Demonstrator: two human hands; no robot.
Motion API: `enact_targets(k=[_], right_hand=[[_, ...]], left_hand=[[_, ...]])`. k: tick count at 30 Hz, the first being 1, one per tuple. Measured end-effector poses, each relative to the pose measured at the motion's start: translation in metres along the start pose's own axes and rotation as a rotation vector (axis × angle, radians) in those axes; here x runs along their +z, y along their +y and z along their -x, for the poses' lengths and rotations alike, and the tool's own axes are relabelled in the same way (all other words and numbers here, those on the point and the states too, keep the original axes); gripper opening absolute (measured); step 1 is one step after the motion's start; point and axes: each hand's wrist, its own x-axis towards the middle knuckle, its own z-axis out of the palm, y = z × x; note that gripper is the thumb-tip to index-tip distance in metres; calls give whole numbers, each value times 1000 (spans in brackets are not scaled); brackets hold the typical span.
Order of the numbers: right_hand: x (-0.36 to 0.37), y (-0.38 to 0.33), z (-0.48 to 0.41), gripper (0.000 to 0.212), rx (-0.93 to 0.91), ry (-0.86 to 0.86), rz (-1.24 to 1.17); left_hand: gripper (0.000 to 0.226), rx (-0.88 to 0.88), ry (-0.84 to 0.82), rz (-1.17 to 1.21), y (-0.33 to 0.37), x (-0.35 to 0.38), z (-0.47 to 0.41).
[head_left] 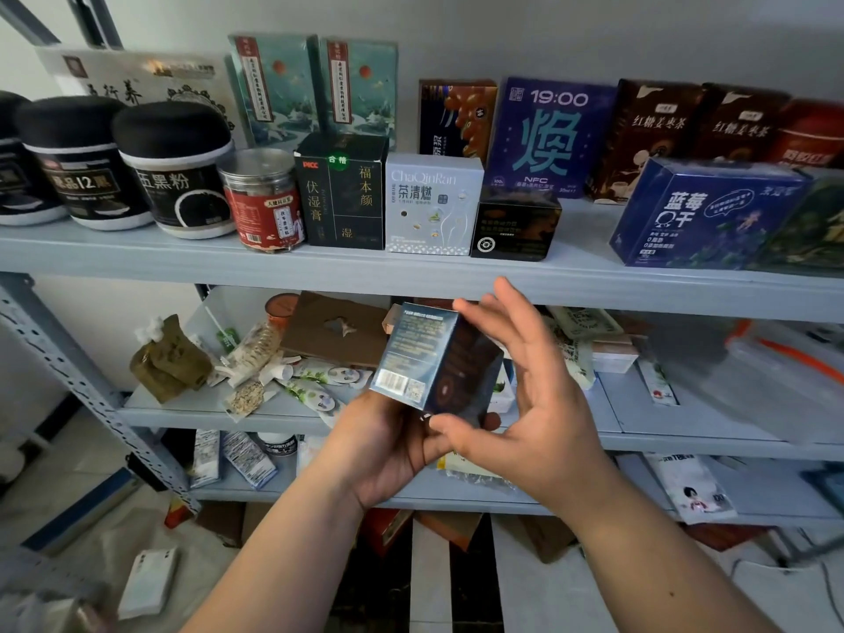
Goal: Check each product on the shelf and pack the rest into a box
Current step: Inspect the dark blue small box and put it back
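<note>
1 glossy dark-blue cardboard box (429, 358), barcode on its lit face, was held tilted before the grey metal shelf (137, 258), below its top board. The left hand (388, 445) gripped it from underneath, fingers curled; the right hand (539, 404) touched its side, fingers straight and spread. Above stood 3 round black-lidded jars (176, 171) and 2 tall teal boxes (274, 89).

Two bare arms are shown from the near edge of the view. The left hand (392, 445) and the right hand (539, 404) are uncovered. The left forearm (274, 564) and the right forearm (662, 559) are likewise seen bare down to the near edge, so whatever is worn higher up is cut off from view. A small dark spot is seen on the right forearm, towards its near end.
</note>
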Motion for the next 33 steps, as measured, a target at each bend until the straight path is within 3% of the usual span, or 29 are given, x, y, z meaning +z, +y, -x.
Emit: enact_targets(k=[4, 7, 11, 13, 18, 24, 29, 33], right_hand=[[-8, 4, 0, 104, -13, -10, 28], [-21, 11, 0, 79, -31, -36, 42], [-40, 18, -5, 49, 8, 17, 44], [-51, 21, -12, 42, 41, 35, 122], [-82, 28, -29, 49, 68, -21, 430], [-132, 28, -54, 67, 124, -202, 614], [-163, 40, -64, 62, 56, -58, 787], [-172, 60, -74, 58, -11, 42, 921]], left_hand=[[42, 14, 45, 1, -4, 0, -4], [49, 81, 102, -3, -2, -7, -11], [28, 261, 107, -83, 2, -10, -19], [39, 341, 83, -159, 4, -5, -24], [68, 482, 68, -482, 0, 12, -41], [59, 571, 75, -778, -7, 51, -69], [60, 642, 98, -1242, 1, 82, -90], [70, 964, 174, -1879, 12, 85, -116]])
